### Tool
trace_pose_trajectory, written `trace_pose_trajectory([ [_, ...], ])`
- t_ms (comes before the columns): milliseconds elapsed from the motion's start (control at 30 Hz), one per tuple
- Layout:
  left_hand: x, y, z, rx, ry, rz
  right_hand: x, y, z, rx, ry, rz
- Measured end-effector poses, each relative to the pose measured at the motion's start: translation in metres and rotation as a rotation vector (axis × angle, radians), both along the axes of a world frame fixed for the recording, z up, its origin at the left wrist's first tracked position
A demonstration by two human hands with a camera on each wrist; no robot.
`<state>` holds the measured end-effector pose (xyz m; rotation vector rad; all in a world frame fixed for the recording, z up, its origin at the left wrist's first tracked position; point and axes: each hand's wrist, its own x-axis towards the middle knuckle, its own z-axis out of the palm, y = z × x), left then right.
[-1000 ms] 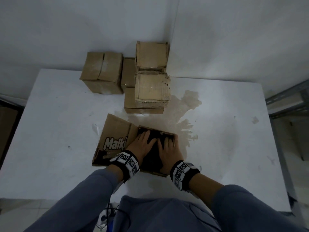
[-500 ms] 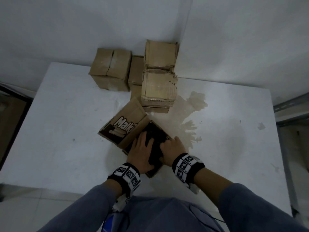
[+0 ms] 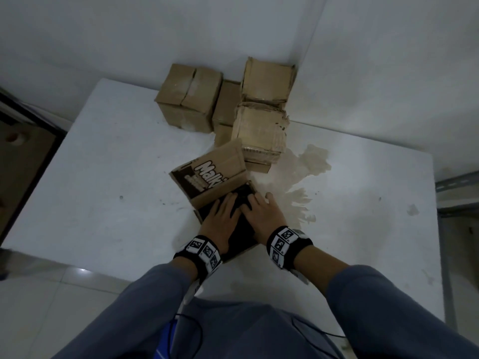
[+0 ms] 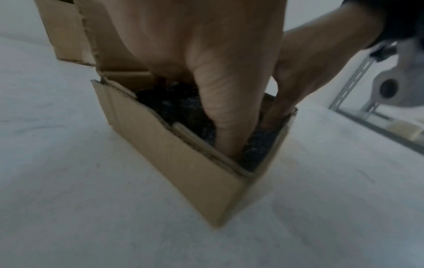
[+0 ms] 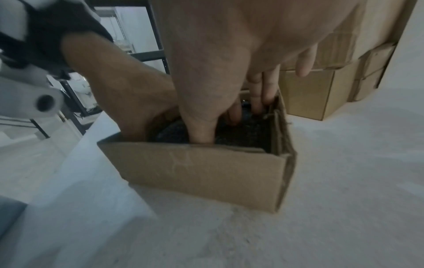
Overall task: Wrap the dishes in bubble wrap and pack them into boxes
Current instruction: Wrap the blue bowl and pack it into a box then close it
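Note:
An open cardboard box point(image 3: 220, 187) with a "Malki" flap stands on the white table point(image 3: 103, 177). Inside it lies a dark bundle of bubble wrap point(image 4: 174, 105); no dish shows through the wrap. My left hand point(image 3: 223, 216) and right hand point(image 3: 259, 213) reach into the box side by side. Straight fingers press down on the bundle point(image 5: 243, 134). In the left wrist view my left thumb point(image 4: 224, 117) pushes down by the near corner. In the right wrist view my right fingers point(image 5: 259, 94) run down the far wall, with the little finger outside it.
Several closed cardboard boxes point(image 3: 261, 130) are stacked at the table's back edge against the wall, one point(image 3: 189, 99) to their left. A brown stain point(image 3: 308, 161) spreads to the right of the open box. A metal rack point(image 3: 453, 182) stands past the table's right edge.
The open box has turned clockwise and slid away from me toward the stack; its flap now points to the far left. Both hands stayed inside it, pressing the bundle.

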<state>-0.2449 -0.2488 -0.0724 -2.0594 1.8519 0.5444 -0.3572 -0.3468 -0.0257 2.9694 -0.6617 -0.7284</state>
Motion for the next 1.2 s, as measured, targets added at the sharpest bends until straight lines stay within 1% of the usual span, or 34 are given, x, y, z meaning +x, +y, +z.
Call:
trace_pose_trajectory([
  [67, -0.006, 0.004, 0.003, -0.039, 0.013, 0.057, -0.006, -0.003, -0.003, 0.009, -0.01, 0.005],
  [133, -0.011, 0.012, 0.006, -0.084, 0.065, 0.181, -0.012, -0.006, -0.008, 0.009, -0.038, 0.017],
  [200, -0.011, 0.02, 0.007, -0.112, 0.121, 0.28, -0.015, -0.007, -0.011, 0.018, -0.026, 0.035],
  [267, -0.009, 0.024, 0.006, -0.146, 0.166, 0.315, -0.012, -0.008, -0.01, 0.012, -0.011, 0.057],
  [367, -0.007, 0.024, 0.003, -0.19, 0.183, 0.309, -0.003, -0.014, -0.005, 0.02, -0.048, 0.11],
  [500, -0.009, 0.027, -0.003, -0.152, 0.119, 0.279, 0.006, -0.024, 0.002, -0.03, -0.04, 0.198],
  [600, -0.009, 0.025, 0.003, -0.15, 0.147, 0.289, 0.005, -0.026, -0.002, -0.012, -0.043, 0.185],
  [667, -0.007, 0.025, 0.009, -0.183, 0.173, 0.311, 0.004, -0.026, -0.004, 0.002, -0.055, 0.181],
  [767, -0.009, 0.028, 0.014, -0.238, 0.181, 0.365, 0.003, -0.027, -0.007, 0.03, 0.002, 0.19],
  [867, -0.011, 0.025, 0.014, -0.178, 0.165, 0.405, 0.007, -0.029, -0.01, 0.044, 0.038, 0.199],
  [1000, -0.007, 0.018, 0.005, -0.133, 0.094, 0.402, 0.01, -0.031, -0.012, 0.047, 0.077, 0.192],
  [1100, -0.01, 0.016, 0.006, -0.118, 0.108, 0.423, 0.011, -0.032, -0.015, 0.057, 0.063, 0.192],
  [1200, -0.009, 0.016, 0.004, -0.15, 0.133, 0.403, 0.017, -0.033, -0.018, 0.07, 0.049, 0.207],
])
